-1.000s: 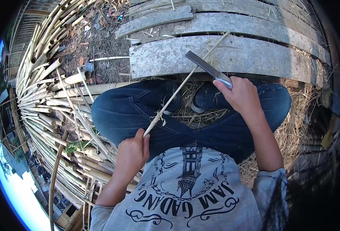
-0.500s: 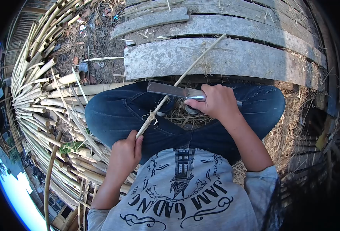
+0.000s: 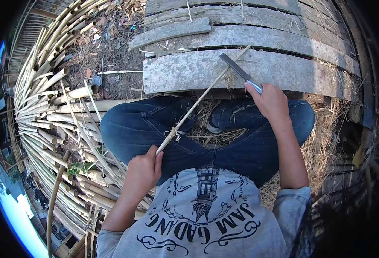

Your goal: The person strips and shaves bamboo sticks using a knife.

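My left hand point(image 3: 144, 168) is closed round the near end of a thin bamboo stick point(image 3: 203, 96). The stick slants away to the upper right, and its far end lies over the grey plank point(image 3: 176, 71). Curled shavings point(image 3: 175, 132) cling to it a little beyond my left hand. A knife point(image 3: 235, 68) with a broad dark blade is in my right hand point(image 3: 270, 99), whose fingers wrap the handle. Its blade crosses the stick near the far end; whether the edge touches the stick I cannot tell.
Long bamboo poles point(image 3: 47, 135) are piled along the left. Wooden boards with gaps form a platform ahead, with a loose short board point(image 3: 172, 33) on it. Straw-like shavings point(image 3: 322, 142) cover the ground at right. My crossed legs point(image 3: 129, 122) lie under the stick.
My right hand and the knife have moved away from me and to the right, from the stick's middle towards its far end. The blade has turned. My left hand keeps its hold.
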{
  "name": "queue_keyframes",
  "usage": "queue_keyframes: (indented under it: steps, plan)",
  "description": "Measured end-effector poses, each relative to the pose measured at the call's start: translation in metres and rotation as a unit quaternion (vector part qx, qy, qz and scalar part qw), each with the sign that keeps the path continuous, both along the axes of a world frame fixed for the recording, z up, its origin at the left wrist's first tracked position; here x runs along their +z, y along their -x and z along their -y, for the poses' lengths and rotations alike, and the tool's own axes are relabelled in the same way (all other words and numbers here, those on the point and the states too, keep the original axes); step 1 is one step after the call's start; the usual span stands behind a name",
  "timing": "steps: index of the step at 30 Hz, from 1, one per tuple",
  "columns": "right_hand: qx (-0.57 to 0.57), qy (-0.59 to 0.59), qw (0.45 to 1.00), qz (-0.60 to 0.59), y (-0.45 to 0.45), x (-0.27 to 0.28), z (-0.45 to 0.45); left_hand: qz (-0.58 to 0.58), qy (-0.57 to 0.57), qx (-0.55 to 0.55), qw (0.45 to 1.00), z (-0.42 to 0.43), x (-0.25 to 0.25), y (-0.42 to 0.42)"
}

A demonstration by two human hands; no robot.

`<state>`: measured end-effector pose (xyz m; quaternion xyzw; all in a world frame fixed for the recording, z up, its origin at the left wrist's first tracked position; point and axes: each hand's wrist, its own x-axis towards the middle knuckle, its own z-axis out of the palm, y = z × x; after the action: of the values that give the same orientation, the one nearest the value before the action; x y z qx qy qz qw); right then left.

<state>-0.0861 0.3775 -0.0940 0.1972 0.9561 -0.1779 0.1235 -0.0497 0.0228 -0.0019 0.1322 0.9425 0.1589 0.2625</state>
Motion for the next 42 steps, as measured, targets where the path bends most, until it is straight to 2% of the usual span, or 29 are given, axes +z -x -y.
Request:
queue_keyframes:
  steps: [5, 7, 11, 13, 16, 17, 21, 23, 25, 28, 34, 37, 39, 40, 42]
  plan:
    - [0.136, 0.142, 0.98, 0.023, -0.016, 0.006, 0.081, 0.016, 0.007, 0.01, 1.0, -0.003, 0.001, 0.002]
    - [0.149, 0.138, 0.979, -0.007, -0.015, -0.002, 0.081, 0.033, 0.01, 0.02, 0.999, 0.0, 0.002, 0.003]
    - [0.138, 0.067, 0.987, -0.045, -0.007, -0.013, 0.047, 0.032, -0.005, 0.02, 0.999, 0.001, 0.0, 0.003]
    - [0.061, 0.061, 0.995, -0.051, -0.003, -0.018, 0.024, 0.037, -0.003, 0.02, 0.999, 0.001, 0.001, 0.003]
    - [-0.019, 0.009, 1.0, 0.003, 0.011, -0.012, -0.011, 0.027, 0.0, 0.026, 0.999, -0.003, 0.001, 0.002]
    - [-0.019, 0.01, 1.0, 0.003, 0.011, -0.008, -0.01, 0.026, 0.001, 0.026, 0.999, -0.003, 0.001, 0.002]
    - [0.105, 0.051, 0.992, 0.048, 0.002, 0.02, 0.035, 0.018, 0.016, 0.013, 1.0, -0.006, -0.001, 0.0]
    - [0.118, 0.094, 0.986, 0.069, -0.003, 0.016, 0.048, 0.016, 0.024, 0.013, 0.999, -0.006, -0.003, -0.001]
    - [0.114, 0.076, 0.99, 0.031, -0.002, 0.007, 0.036, -0.014, 0.043, -0.026, 0.999, -0.003, -0.004, -0.004]
    - [0.095, 0.079, 0.991, 0.046, 0.0, 0.003, 0.027, -0.04, 0.065, -0.047, 0.996, -0.003, -0.007, -0.007]
    - [0.104, 0.044, 0.994, 0.0, -0.004, 0.007, 0.036, -0.056, 0.065, -0.044, 0.995, -0.004, -0.008, -0.011]
    - [0.185, 0.051, 0.981, -0.015, -0.014, 0.025, 0.061, -0.068, 0.079, -0.071, 0.992, -0.003, -0.009, -0.014]
    - [0.204, 0.099, 0.974, -0.008, -0.02, 0.021, 0.076, -0.062, 0.063, -0.061, 0.994, -0.003, -0.009, -0.014]
    - [0.199, 0.102, 0.974, -0.015, -0.018, 0.014, 0.069, -0.058, 0.051, -0.048, 0.996, -0.002, -0.009, -0.014]
    - [0.098, 0.06, 0.993, 0.0, -0.008, 0.008, 0.042, -0.058, 0.061, -0.05, 0.995, -0.003, -0.01, -0.016]
